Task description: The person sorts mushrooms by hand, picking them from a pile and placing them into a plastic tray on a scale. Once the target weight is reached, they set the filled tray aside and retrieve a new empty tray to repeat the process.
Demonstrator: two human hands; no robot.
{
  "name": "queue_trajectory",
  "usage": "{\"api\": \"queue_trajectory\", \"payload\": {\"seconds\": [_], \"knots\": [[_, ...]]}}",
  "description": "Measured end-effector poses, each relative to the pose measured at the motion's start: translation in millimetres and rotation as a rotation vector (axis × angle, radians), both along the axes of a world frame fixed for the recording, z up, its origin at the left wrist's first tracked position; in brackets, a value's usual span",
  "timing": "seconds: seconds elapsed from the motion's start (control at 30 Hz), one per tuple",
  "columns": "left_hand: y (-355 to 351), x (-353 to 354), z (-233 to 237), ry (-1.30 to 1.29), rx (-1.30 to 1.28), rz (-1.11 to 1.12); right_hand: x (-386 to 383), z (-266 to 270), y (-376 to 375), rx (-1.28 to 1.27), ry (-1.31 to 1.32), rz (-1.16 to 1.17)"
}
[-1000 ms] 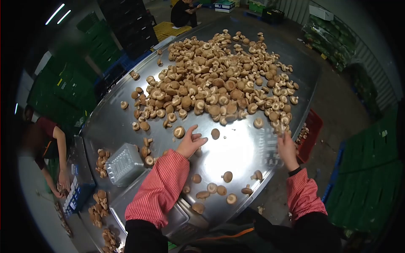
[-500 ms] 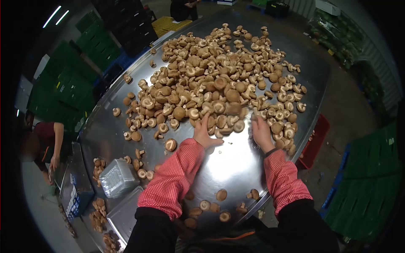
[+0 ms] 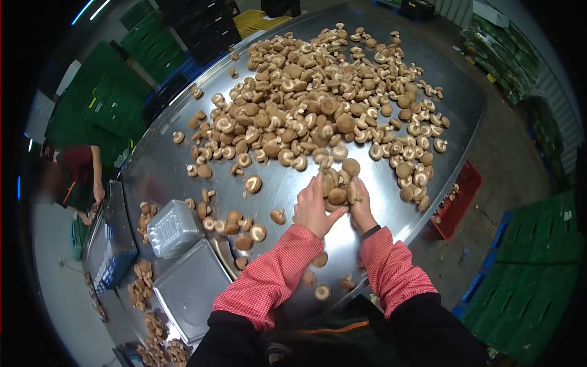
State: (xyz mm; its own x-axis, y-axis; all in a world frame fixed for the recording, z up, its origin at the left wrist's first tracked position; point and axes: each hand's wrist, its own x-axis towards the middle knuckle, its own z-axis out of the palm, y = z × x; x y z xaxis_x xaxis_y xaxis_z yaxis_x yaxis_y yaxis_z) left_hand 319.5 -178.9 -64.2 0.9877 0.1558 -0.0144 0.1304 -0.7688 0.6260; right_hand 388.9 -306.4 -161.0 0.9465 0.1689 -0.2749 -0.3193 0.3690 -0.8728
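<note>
My left hand (image 3: 312,209) and my right hand (image 3: 363,211) are cupped around a cluster of brown mushrooms (image 3: 336,196), pressing it from both sides just above the steel table. Fingers curve along the cluster's sides; their far tips are partly hidden. Beyond my hands spreads a large heap of mushrooms (image 3: 293,92), some cap up, some showing pale gills and stems. Several loose mushrooms (image 3: 243,242) lie left of my left forearm. A few more, such as one gill-side up (image 3: 323,292), are near the table's front edge.
Clear plastic punnets (image 3: 174,229) are stacked at the left, beside a grey tray (image 3: 192,290). Further left stands a blue basket (image 3: 113,263), near another person (image 3: 79,171). A red crate (image 3: 458,202) sits below the table's right edge. Green crates (image 3: 526,263) stand at right.
My hands have come closer together and drawn back toward me, bringing a cluster of mushrooms away from the heap. The view has shifted slightly.
</note>
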Motion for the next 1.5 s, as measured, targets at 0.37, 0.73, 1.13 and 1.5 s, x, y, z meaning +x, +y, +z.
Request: {"api": "queue_trajectory", "payload": {"seconds": [0.37,0.73,1.13,1.5], "knots": [[63,-75,20,0.099,-1.081,0.314,-74,66,12,-0.027,0.02,0.085],[146,-157,40,-0.163,-0.46,0.445,-184,114,111,-0.16,-0.127,0.411],[274,-274,74,0.055,0.103,0.278,-165,141,143,-1.06,-0.772,0.597],[271,-318,78,-0.212,-0.215,0.359,-153,137,169,-0.612,-0.682,0.815]]}}
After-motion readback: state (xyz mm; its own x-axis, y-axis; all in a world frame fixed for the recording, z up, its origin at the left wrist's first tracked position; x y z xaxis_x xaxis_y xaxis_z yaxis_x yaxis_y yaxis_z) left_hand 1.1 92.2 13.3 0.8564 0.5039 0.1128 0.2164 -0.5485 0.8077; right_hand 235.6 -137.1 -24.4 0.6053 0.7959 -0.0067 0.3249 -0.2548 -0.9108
